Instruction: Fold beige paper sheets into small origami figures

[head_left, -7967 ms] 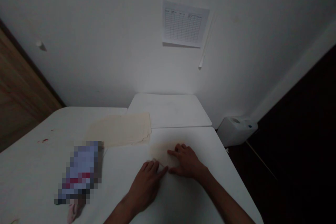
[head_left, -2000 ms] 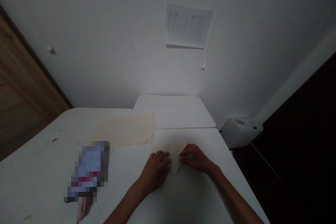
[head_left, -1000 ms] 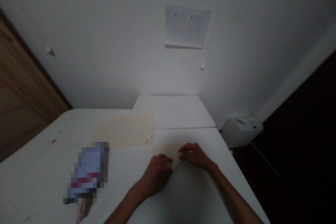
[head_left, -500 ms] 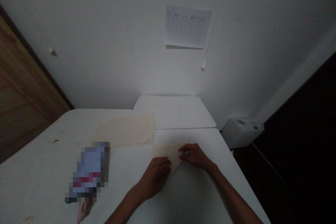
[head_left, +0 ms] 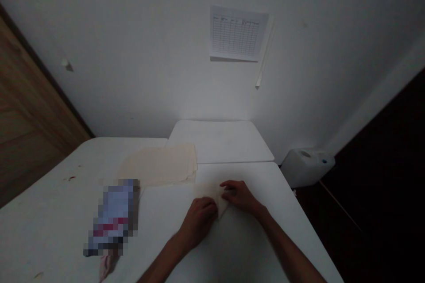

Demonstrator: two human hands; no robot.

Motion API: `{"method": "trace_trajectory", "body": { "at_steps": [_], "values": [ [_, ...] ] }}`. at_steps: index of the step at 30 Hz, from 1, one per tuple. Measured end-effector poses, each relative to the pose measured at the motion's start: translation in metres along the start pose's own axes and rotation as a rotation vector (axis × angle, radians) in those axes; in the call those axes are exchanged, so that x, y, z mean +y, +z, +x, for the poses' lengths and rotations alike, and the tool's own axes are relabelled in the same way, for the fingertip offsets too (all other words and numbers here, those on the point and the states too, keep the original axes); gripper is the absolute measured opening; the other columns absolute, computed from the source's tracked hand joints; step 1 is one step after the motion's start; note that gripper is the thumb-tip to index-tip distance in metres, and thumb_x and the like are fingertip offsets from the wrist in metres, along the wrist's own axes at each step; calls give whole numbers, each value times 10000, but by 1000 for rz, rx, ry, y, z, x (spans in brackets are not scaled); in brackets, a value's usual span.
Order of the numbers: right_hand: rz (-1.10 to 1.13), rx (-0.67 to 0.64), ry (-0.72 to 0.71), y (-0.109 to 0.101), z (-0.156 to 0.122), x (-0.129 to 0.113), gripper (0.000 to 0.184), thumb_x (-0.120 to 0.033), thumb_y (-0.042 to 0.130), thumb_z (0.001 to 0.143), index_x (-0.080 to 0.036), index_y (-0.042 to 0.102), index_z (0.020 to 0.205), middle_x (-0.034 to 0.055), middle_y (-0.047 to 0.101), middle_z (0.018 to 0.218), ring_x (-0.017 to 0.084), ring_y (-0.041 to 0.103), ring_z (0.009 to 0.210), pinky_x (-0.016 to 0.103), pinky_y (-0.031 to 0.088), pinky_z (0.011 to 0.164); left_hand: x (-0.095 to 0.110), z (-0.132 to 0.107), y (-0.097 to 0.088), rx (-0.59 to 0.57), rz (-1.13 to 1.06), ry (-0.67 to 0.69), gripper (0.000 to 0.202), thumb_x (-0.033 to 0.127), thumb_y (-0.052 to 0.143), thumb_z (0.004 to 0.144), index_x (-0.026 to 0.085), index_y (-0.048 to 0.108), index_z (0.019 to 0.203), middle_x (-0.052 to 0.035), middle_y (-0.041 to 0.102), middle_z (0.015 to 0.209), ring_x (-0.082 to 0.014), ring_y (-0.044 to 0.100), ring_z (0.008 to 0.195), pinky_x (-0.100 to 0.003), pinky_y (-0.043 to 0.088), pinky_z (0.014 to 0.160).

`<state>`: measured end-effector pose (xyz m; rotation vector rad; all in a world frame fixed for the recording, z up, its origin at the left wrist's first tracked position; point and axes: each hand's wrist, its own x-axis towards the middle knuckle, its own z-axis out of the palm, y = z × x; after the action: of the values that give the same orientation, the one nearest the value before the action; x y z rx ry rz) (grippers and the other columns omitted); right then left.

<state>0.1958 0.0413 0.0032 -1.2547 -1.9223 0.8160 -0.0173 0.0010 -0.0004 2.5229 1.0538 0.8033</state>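
Note:
A small, thin cream sheet (head_left: pixel 222 208), partly folded with a pointed near corner, lies on the white table (head_left: pixel 252 247) between my hands. Curled fingers of my left hand (head_left: pixel 200 219) hold its left side down and cover part of it. My right hand (head_left: pixel 241 196) has its thumb and forefinger on the sheet's right side, closed about it. Beyond them to the left rests a pile of larger thin cream sheets (head_left: pixel 159 164), slightly uneven at the right edge. Whether the sheets are paper or dough I cannot tell.
A blurred-out blue and white packet (head_left: pixel 114 212) lies left of my hands, with a pinkish cloth-like piece (head_left: pixel 105 265) below it. A white plastic container (head_left: pixel 303 168) stands beyond the table's right edge. A printed chart (head_left: pixel 235 33) hangs on the wall.
My right hand has moved slightly left across the small sheet, toward my left hand. The left hand stays nearly in place, and the pile has not moved.

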Motion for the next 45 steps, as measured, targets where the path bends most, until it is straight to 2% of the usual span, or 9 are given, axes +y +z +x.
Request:
{"method": "trace_trajectory", "body": {
  "at_steps": [5, 8, 12, 17, 22, 29, 45],
  "values": [
    [-27, 4, -20, 5, 1, 5, 377, -197, 720, 721, -246, 675, 1091, 21, 713, 938, 190, 667, 853, 324, 499, 823, -5, -6, 6, 36, 56, -32, 180, 156, 544, 857, 246, 664, 956, -76, 611, 1176, -242, 588, 988, -406, 481, 842],
    [-69, 16, -33, 8, 1, 8, 386, -196, 726, 721, -252, 670, 1099, 17, 710, 932, 186, 657, 850, 337, 475, 858, -7, -6, 10, 22, 101, -7, 177, 178, 560, 868, 263, 676, 972, -78, 561, 1286, -264, 569, 1060, -441, 469, 870],
    [-100, 24, -57, 10, 1, 10, 363, -217, 713, 748, -250, 662, 1106, 22, 703, 923, 187, 644, 854, 339, 459, 868, -5, -3, 8, -37, 146, 38, 130, 211, 575, 879, 268, 686, 915, -55, 596, 1258, -277, 567, 1075, -464, 457, 860],
    [-132, 45, -60, 12, -1, 11, 389, -168, 703, 738, -249, 651, 1115, 18, 695, 912, 183, 632, 852, 342, 446, 873, -1, 0, 5, -60, 168, 51, 138, 220, 579, 877, 275, 686, 945, -44, 629, 1214, -281, 568, 1054, -462, 460, 826],
    [-124, 94, -48, 14, -4, 11, 397, -161, 715, 726, -234, 642, 1110, 26, 669, 903, 186, 617, 859, 338, 454, 850, -3, -3, 8, -63, 165, 40, 119, 218, 611, 853, 270, 680, 935, -41, 630, 1214, -283, 562, 1063, -469, 452, 842],
    [-134, 145, -62, 19, -4, 13, 390, -135, 622, 784, -219, 594, 1164, 15, 652, 865, 174, 596, 833, 333, 455, 837, -3, -4, 8, -53, 144, 37, 115, 217, 601, 861, 273, 659, 942, -27, 627, 1227, -272, 567, 1069, -467, 442, 860],
    [-157, 165, -31, 24, -1, 12, 428, -133, 639, 751, -208, 587, 1169, 13, 637, 858, 178, 584, 834, 318, 447, 831, 3, -4, 5, -106, 179, 9, 168, 202, 545, 880, 238, 600, 1035, -61, 594, 1261, -274, 539, 1100, -478, 429, 894]
  ]
}}
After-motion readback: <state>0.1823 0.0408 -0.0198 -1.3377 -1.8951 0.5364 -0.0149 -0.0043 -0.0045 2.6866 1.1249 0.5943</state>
